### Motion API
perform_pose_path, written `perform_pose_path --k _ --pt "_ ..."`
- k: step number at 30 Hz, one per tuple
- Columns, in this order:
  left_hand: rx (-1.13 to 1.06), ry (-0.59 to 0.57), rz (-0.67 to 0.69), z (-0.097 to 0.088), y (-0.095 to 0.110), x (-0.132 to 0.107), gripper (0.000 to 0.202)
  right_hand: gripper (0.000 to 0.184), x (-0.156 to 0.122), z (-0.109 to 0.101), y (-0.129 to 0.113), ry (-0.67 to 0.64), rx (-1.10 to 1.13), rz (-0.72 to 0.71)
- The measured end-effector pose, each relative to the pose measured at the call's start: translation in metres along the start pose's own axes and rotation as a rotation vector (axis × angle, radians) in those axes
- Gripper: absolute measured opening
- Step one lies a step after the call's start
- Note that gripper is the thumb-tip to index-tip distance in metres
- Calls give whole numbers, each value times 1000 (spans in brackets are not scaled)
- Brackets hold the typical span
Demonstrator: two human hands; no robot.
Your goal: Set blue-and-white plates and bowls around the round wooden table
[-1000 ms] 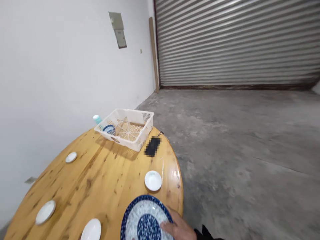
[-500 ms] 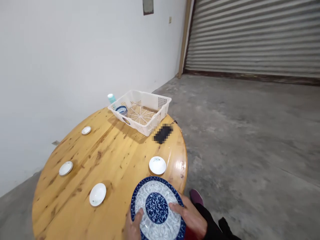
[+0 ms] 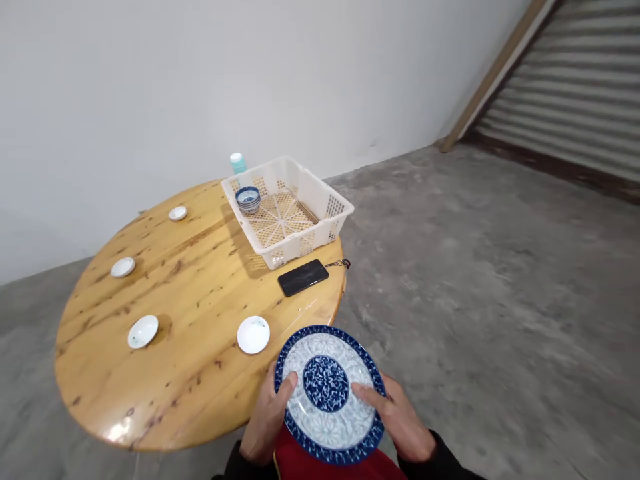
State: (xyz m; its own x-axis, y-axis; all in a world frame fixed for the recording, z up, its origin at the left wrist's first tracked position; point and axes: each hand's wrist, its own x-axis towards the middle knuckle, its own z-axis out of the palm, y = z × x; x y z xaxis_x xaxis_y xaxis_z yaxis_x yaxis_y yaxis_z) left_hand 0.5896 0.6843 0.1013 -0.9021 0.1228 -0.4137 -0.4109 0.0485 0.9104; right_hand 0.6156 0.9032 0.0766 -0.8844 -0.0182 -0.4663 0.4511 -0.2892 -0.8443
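A round blue-and-white patterned plate (image 3: 327, 427) is held in front of my body, just off the table's near right edge. My left hand (image 3: 267, 415) grips its left rim, thumb on the upper face and fingers hidden beneath. On the opposite rim, my right hand (image 3: 400, 415) is closed the same way. I cannot tell whether more plates lie under this one. The closest item on the table is a small white dish (image 3: 253, 335), to the upper left of the plate and apart from it.
More small white dishes (image 3: 143, 332) are spaced around the round wooden table (image 3: 200, 373). A white plastic basket (image 3: 310, 233) at the back holds stacked blue-rimmed bowls (image 3: 248, 199) and chopstick-like sticks. Beside it are a black phone (image 3: 303, 277) and a teal bottle (image 3: 239, 163).
My view has turned and shifted to the right. Both hands still hold the plate, which is now beyond the table's edge and farther from the nearest dish.
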Motion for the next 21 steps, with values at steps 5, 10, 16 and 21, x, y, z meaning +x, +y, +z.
perform_pose_path --k 5,10,16,21 --pt "67 -64 -22 9 41 17 59 54 34 -20 -36 -77 56 44" --pt "204 -58 104 -2 86 55 47 53 71 -13 -87 -54 21 38" --pt "276 -37 314 -12 143 105 37 42 116 10 -166 -64 -72 -6" --pt "275 32 365 -19 185 148 30 33 176 32 -218 -59 -108 -118"
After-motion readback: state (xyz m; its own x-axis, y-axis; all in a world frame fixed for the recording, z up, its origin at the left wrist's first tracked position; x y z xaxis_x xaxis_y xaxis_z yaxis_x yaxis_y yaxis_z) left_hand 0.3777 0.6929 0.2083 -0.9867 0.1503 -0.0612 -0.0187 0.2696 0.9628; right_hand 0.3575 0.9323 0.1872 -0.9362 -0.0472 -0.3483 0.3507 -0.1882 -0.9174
